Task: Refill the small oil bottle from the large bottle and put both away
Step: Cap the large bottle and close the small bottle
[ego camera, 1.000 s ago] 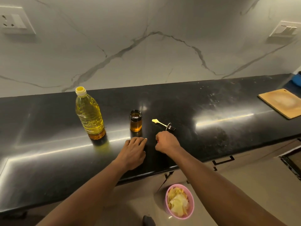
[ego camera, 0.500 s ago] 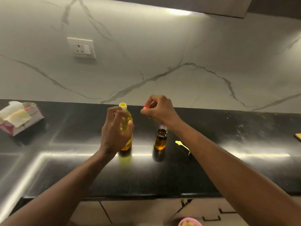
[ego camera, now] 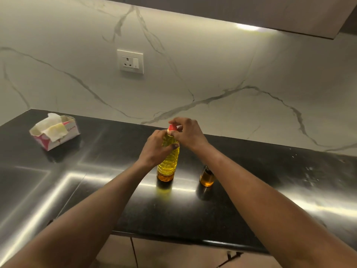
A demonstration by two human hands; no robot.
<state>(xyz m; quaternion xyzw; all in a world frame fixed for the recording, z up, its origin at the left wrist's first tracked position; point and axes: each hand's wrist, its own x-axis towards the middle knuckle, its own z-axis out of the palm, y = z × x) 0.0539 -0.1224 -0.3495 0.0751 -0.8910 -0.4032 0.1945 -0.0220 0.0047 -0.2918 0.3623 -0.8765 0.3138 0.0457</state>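
— Since half a second ago the right hand [ego camera: 188, 135] has come down and to the left. The red cap [ego camera: 172, 127] it was holding up in the air now sits on top of the large bottle [ego camera: 168, 161].
— And the grips?
— The right thumb and fingertips pinch that cap. The left hand [ego camera: 154, 147] is curled round the bottle's shoulder, as before.
— How does the bottle look?
— It is clear ribbed plastic, standing upright on the counter [ego camera: 108, 151]. Yellow oil reaches nearly to the neck, with a darker amber band at the base.
— The small one?
— The small oil bottle [ego camera: 206, 176] stands near it on the right, not touching. It is amber, and its top is partly hidden by the right forearm.
— Any writing?
— There are red letters on the tissue box [ego camera: 56, 132] at far left, roughly "CAM". The rest is too small to read.
— The room?
— The counter is glossy black, streaked with bright reflections, with white specks at right. Behind it is a pale veined marble wall [ego camera: 231, 74] with a white socket [ego camera: 130, 61]. A lamp [ego camera: 247, 27] glows under the upper cabinet.
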